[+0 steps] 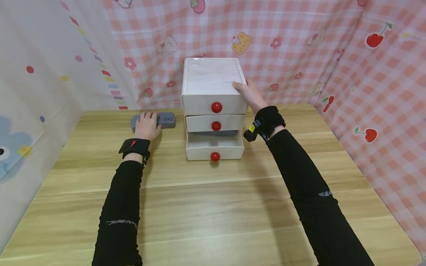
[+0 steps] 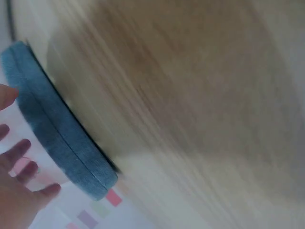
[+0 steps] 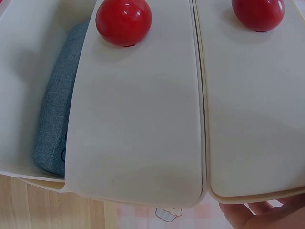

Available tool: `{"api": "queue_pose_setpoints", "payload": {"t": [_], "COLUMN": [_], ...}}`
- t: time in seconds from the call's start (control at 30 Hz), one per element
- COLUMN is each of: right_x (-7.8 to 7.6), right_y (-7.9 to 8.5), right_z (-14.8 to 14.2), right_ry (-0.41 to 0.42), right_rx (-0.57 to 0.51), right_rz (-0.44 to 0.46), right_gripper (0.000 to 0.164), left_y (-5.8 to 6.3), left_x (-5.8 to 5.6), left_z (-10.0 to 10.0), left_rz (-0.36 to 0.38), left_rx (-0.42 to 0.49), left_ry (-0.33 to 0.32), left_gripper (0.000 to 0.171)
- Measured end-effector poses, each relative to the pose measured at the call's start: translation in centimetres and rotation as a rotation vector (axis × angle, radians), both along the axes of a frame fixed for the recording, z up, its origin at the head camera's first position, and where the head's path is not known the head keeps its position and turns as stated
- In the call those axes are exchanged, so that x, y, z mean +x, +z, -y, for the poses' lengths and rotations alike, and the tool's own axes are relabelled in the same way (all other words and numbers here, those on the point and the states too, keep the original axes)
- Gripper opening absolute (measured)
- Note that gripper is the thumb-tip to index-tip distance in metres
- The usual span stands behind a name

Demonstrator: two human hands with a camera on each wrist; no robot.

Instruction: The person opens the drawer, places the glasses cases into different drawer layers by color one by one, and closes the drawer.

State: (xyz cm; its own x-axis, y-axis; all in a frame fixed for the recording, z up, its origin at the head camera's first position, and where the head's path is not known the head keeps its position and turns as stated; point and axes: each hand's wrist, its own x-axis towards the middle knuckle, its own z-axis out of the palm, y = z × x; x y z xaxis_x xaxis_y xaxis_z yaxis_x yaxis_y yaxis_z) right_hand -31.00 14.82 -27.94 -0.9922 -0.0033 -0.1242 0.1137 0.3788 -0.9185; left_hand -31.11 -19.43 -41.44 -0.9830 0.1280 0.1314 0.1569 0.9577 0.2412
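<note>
In the head view my left hand is over a blue-grey glasses case lying on the table, left of a small white drawer cabinet. The left wrist view shows the fingers spread beside this fabric case. My right hand holds the cabinet's right upper edge, thumb on top and fingers down the side. The bottom drawer is pulled out, and a second blue-grey case lies inside, partly hidden beneath the middle drawer.
Each drawer front bears a round red knob. The middle drawer sticks out slightly; the top one looks closed. Behind the wooden table hangs a pink checked curtain, close to the cabinet's back. A pale curtain borders the left side.
</note>
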Motion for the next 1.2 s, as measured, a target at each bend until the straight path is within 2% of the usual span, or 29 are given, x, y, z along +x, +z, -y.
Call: {"api": "queue_pose_setpoints", "payload": {"t": [0.17, 0.3, 0.53, 0.7, 0.97, 1.2], "right_x": [0.1, 0.1, 0.0, -0.1, -0.2, -0.2], "right_y": [-0.2, -0.3, -0.1, 0.1, 0.2, 0.1], "right_z": [0.1, 0.2, 0.1, -0.1, -0.1, 0.0], "right_ry": [0.005, 0.007, 0.005, 0.006, 0.006, 0.001], "right_rx": [-0.009, -0.015, -0.010, -0.006, 0.001, -0.006], "right_rz": [-0.002, -0.004, -0.006, -0.008, -0.010, 0.005], "right_gripper": [0.061, 0.062, 0.062, 0.062, 0.063, 0.063], "left_y": [-0.4, -0.9, -1.5, -0.9, -0.1, 0.0], "left_x": [-0.7, -0.9, -0.9, -0.5, 1.1, 3.2], "left_z": [-0.1, -0.3, -0.6, -0.7, 0.3, 0.8], "left_rz": [0.154, 0.196, 0.120, 0.129, 0.124, 0.060], "left_rx": [-0.026, -0.044, -0.057, -0.060, -0.058, -0.064], "left_ry": [0.039, 0.038, 0.059, 0.028, -0.066, -0.054], "left_gripper": [0.064, 0.067, 0.061, 0.062, 0.065, 0.071]}}
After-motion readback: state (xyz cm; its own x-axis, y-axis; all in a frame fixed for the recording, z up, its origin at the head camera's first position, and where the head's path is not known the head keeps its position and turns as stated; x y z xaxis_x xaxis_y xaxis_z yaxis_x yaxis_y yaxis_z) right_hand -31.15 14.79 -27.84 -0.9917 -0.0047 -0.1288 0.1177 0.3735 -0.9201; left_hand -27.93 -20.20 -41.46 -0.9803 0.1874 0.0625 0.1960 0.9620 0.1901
